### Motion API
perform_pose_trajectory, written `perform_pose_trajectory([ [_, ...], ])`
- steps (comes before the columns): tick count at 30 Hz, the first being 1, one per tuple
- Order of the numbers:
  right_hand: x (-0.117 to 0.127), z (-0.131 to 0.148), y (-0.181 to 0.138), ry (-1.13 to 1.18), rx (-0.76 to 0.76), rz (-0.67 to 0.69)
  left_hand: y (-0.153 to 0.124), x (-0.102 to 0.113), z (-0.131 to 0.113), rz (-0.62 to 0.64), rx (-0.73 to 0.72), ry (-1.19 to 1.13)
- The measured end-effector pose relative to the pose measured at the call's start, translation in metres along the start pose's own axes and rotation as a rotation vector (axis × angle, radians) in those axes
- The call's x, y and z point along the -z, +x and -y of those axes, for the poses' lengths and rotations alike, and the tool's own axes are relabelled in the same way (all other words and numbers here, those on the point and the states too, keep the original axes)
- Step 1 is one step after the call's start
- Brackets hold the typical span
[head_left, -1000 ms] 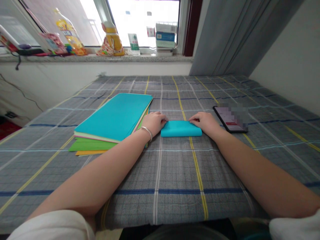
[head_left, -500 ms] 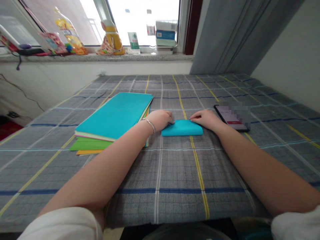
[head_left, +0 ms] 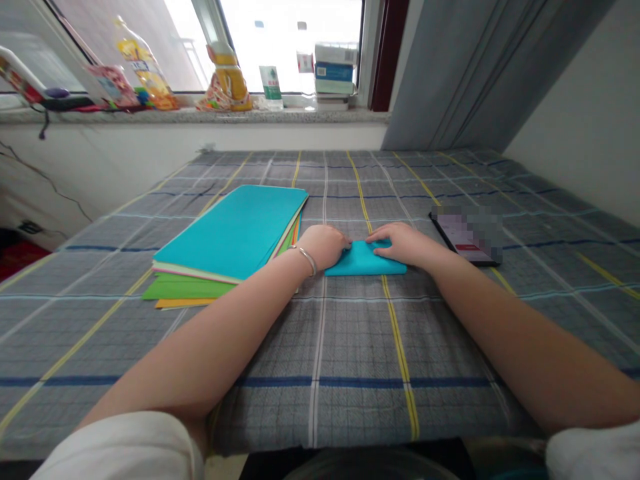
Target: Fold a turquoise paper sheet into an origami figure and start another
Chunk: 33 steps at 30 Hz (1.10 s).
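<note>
A folded sheet of blue paper [head_left: 364,260] lies on the cloth between my two hands, its long fold facing me. My left hand [head_left: 325,245], with a silver bangle at the wrist, is curled down on the paper's left end; its fingertips are mostly hidden. Over the far right part of the paper rests my right hand [head_left: 397,241]. Its thumb and forefinger are stretched toward the left hand, a gap between them, touching the upper layer. A stack of coloured paper [head_left: 235,230], blue on top with green and orange sheets sticking out below, lies beside my left forearm.
To the right of my right hand is a dark-framed tablet or phone [head_left: 470,241], partly blurred out. A plaid cloth [head_left: 360,333] covers the table. Bottles, a tube and stacked boxes [head_left: 334,70] stand on the windowsill at the back; a grey curtain [head_left: 450,73] hangs right.
My right hand has slid left along the paper's far edge, closer to my left hand. The paper looks flatter, its near edge less rounded. My left hand has shifted slightly right.
</note>
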State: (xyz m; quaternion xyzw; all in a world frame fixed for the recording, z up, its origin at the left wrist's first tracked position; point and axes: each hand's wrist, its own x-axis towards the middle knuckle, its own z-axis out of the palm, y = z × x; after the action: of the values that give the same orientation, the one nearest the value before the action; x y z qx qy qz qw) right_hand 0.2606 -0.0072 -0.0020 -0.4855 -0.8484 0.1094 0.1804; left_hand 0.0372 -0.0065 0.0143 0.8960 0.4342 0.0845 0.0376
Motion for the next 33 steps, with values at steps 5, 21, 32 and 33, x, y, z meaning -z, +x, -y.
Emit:
perform_pose_trajectory([
  [5, -0.009, 0.021, -0.003, -0.099, 0.015, 0.002, -0.004, 0.003, -0.007, 0.061, -0.002, 0.135],
  [21, -0.014, 0.034, -0.012, -0.272, -0.029, 0.044, -0.01, -0.015, -0.029, 0.001, -0.073, 0.33],
  [32, -0.018, 0.027, -0.017, -0.267, 0.011, 0.051, -0.023, -0.029, -0.021, -0.094, -0.11, 0.235],
  [33, -0.018, 0.026, -0.017, -0.263, 0.011, 0.057, -0.024, -0.03, -0.019, -0.078, -0.106, 0.224],
])
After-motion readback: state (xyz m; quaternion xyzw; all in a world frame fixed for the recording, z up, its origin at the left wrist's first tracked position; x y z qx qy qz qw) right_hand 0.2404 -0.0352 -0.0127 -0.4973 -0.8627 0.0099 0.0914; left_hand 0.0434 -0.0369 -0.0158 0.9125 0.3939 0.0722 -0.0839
